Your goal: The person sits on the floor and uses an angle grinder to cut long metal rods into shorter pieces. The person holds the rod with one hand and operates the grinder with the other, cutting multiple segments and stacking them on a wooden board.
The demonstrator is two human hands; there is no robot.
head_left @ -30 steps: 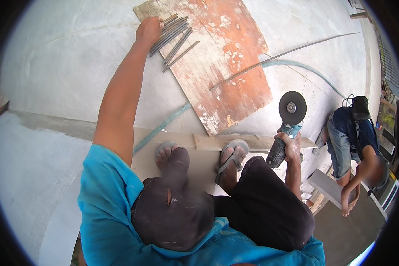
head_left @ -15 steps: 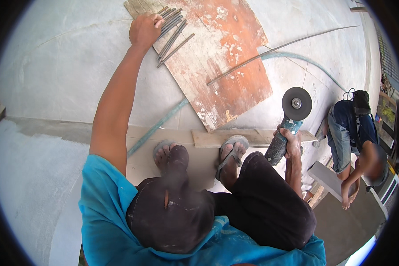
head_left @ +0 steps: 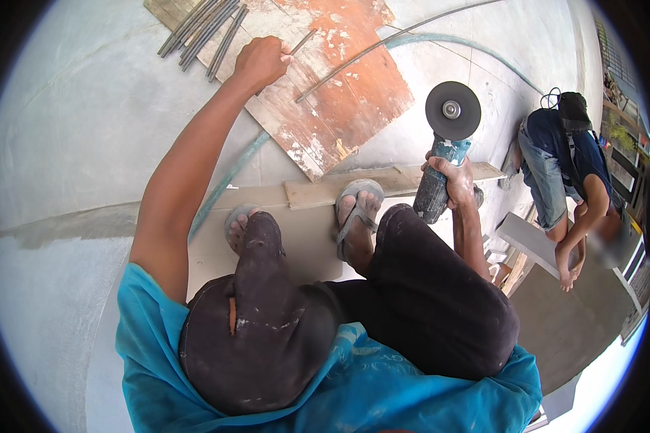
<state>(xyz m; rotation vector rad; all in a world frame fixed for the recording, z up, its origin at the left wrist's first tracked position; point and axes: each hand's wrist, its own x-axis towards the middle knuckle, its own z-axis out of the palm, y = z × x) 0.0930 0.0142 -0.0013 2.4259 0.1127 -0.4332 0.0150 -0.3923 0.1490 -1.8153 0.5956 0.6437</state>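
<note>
My left hand (head_left: 262,60) is reached far forward, fingers closed on a short thin metal rod (head_left: 303,41) over the worn board. To its left lie several more short dark rods (head_left: 202,29), set roughly side by side across the board's edge. My right hand (head_left: 451,180) grips an angle grinder (head_left: 433,184) by its body, its dark cutting disc (head_left: 453,110) facing up and away from me. A long, slightly bent rod (head_left: 383,50) crosses the board to the right of my left hand. Whether the disc is turning, I cannot tell.
The paint-stained board (head_left: 354,108) lies on the grey floor. A narrow plank (head_left: 383,186) lies just beyond my sandalled feet (head_left: 354,209). A greenish hose (head_left: 231,180) passes under the board. At right, a person (head_left: 567,159) bends over a grey slab (head_left: 531,242).
My left hand has moved right from the grouped rods, and the single short rod has shifted right with it. The grinder stays in my right hand. The whole view has shifted.
</note>
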